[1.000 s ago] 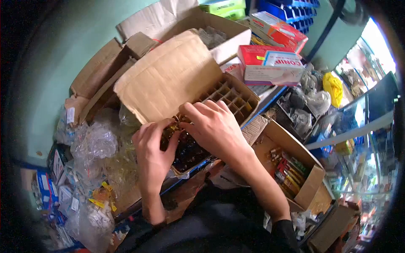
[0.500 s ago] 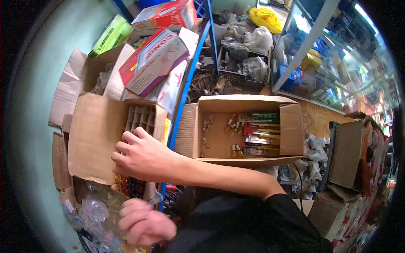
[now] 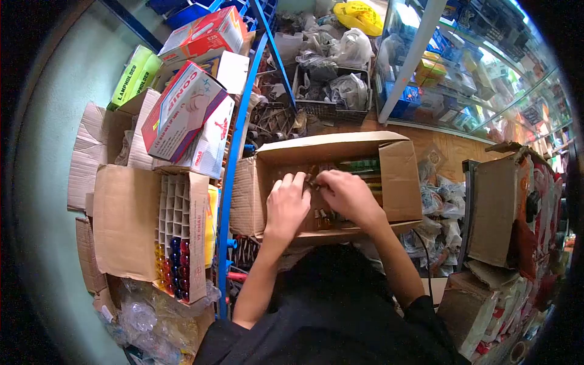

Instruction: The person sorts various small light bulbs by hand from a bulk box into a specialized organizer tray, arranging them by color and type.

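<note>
Both hands meet over an open cardboard box (image 3: 398, 176) in front of me. My left hand (image 3: 288, 205) has its fingers closed at the tips, on the left of the meeting point. Opposite it, my right hand (image 3: 353, 196) pinches with thumb and forefinger. A small dark thing lies between the fingertips, too hidden to name. Just below the hands, small light bulbs (image 3: 322, 216) with metal bases lie on the box floor. Green-backed packs (image 3: 360, 165) sit at the box's right end, partly covered by my right hand.
At left, a divided carton (image 3: 199, 243) holds yellow, blue and red bulbs (image 3: 176, 261). A blue metal rail (image 3: 234, 164) runs between it and the box. Product boxes (image 3: 182, 112) are stacked behind. A glass display case (image 3: 450, 79) stands at back right, bagged goods (image 3: 447, 210) at right.
My right hand and left hand have come from the divided carton side to over the open box, fingertips together. The view has shifted, and the carton's coloured bulbs now show.
</note>
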Motion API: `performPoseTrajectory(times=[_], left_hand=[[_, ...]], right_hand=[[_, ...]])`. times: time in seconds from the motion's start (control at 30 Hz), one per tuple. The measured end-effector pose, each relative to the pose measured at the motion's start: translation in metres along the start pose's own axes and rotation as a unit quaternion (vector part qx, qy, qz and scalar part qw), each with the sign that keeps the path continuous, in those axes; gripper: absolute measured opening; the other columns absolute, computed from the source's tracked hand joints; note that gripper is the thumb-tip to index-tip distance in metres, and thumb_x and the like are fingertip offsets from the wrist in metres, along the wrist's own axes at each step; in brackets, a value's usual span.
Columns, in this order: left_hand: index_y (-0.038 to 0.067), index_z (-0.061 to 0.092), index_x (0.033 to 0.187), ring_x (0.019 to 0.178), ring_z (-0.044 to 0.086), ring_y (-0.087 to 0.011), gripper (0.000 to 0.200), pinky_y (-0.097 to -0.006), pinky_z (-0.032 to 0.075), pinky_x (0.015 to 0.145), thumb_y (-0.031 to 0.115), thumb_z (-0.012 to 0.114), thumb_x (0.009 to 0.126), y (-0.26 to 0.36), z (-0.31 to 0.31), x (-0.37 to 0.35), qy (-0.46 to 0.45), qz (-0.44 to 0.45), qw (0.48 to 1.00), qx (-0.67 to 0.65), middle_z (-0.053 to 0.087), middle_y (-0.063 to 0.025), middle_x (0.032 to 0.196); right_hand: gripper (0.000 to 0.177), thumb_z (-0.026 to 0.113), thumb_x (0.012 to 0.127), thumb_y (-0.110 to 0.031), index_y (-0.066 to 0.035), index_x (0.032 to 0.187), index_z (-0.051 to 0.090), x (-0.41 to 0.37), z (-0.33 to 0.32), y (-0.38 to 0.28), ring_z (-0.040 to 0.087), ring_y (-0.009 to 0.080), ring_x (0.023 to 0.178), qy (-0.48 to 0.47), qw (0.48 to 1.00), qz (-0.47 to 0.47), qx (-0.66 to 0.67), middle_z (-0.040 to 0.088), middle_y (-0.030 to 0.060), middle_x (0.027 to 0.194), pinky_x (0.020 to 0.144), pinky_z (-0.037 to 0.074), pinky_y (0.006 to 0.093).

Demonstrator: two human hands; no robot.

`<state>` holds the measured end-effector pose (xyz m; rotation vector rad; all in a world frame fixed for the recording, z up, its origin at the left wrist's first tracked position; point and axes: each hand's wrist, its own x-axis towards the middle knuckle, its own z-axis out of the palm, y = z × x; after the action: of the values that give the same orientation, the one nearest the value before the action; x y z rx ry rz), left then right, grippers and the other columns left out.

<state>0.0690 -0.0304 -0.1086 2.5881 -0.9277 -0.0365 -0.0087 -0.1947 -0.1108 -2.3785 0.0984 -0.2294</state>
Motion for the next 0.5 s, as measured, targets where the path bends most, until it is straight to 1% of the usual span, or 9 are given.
performPoseTrajectory(times=[0.03,0.13,0.17,0.27,0.3,0.4,0.47,0.5], left_hand=[[0.006,0.067,0.115,0.092,0.070,-0.0408,0.033,-0.0511,0.057,0.083,0.019,0.074,0.086,-0.003,0.009,0.002,-0.041,-0.018,0.998,0.038,0.072,-0.0204,0.100],[0.005,0.066,0.117,0.095,0.070,-0.0427,0.035,-0.0533,0.057,0.084,0.017,0.074,0.085,-0.009,0.020,0.008,-0.190,-0.055,0.979,0.046,0.071,-0.0236,0.103],[0.004,0.064,0.118,0.095,0.070,-0.0442,0.038,-0.0545,0.057,0.082,0.012,0.072,0.083,-0.011,0.023,0.006,-0.176,-0.044,0.983,0.035,0.070,-0.0260,0.105],[0.004,0.063,0.128,0.093,0.072,-0.0413,0.045,-0.0504,0.060,0.082,0.002,0.063,0.083,-0.010,0.030,0.000,-0.129,-0.017,0.991,0.040,0.073,-0.0212,0.101],[0.004,0.063,0.127,0.093,0.073,-0.0406,0.045,-0.0500,0.060,0.081,0.002,0.063,0.083,-0.011,0.034,-0.001,-0.127,-0.013,0.991,0.045,0.073,-0.0214,0.101],[0.003,0.063,0.123,0.092,0.073,-0.0389,0.042,-0.0489,0.061,0.077,0.002,0.064,0.081,-0.014,0.040,0.002,-0.128,-0.003,0.990,0.059,0.073,-0.0219,0.100],[0.002,0.063,0.119,0.091,0.074,-0.0381,0.038,-0.0481,0.061,0.075,0.003,0.064,0.081,-0.013,0.038,0.004,-0.133,0.005,0.989,0.066,0.073,-0.0221,0.100],[0.002,0.064,0.112,0.089,0.073,-0.0389,0.031,-0.0485,0.061,0.074,0.004,0.064,0.081,-0.012,0.034,0.005,-0.133,0.004,0.989,0.060,0.073,-0.0208,0.097]], right_hand=[[0.024,0.066,0.088,-0.013,-0.005,0.111,0.067,-0.005,0.002,0.001,0.070,0.0372,0.091,-0.033,0.999,-0.009,-0.029,0.071,0.0182,0.100,0.078,0.057,0.0461],[0.020,0.064,0.085,-0.006,-0.005,0.105,0.063,-0.004,0.012,0.002,0.071,0.0368,0.086,-0.057,0.992,0.003,-0.111,0.068,0.0154,0.099,0.075,0.058,0.0463],[0.015,0.063,0.084,-0.004,-0.005,0.099,0.062,-0.003,0.014,0.002,0.072,0.0348,0.083,-0.066,0.988,-0.007,-0.140,0.068,0.0153,0.094,0.070,0.058,0.0453],[0.020,0.062,0.083,-0.004,-0.004,0.103,0.063,0.000,0.024,0.002,0.072,0.0367,0.082,-0.131,0.973,0.005,-0.189,0.069,0.0182,0.091,0.070,0.058,0.0461],[0.017,0.062,0.082,-0.002,-0.003,0.099,0.062,-0.002,0.024,0.001,0.072,0.0365,0.080,-0.122,0.971,-0.018,-0.204,0.069,0.0180,0.088,0.067,0.058,0.0455],[0.017,0.062,0.083,-0.002,-0.004,0.100,0.063,0.001,0.029,0.000,0.073,0.0356,0.081,-0.151,0.961,0.002,-0.231,0.069,0.0179,0.091,0.067,0.058,0.0450],[0.018,0.063,0.083,-0.003,-0.004,0.101,0.064,0.000,0.035,0.001,0.073,0.0350,0.081,-0.150,0.958,-0.008,-0.246,0.069,0.0177,0.094,0.067,0.058,0.0446],[0.018,0.063,0.084,-0.003,-0.005,0.102,0.064,0.000,0.036,-0.001,0.073,0.0347,0.081,-0.148,0.956,-0.012,-0.254,0.069,0.0176,0.095,0.067,0.058,0.0444]])
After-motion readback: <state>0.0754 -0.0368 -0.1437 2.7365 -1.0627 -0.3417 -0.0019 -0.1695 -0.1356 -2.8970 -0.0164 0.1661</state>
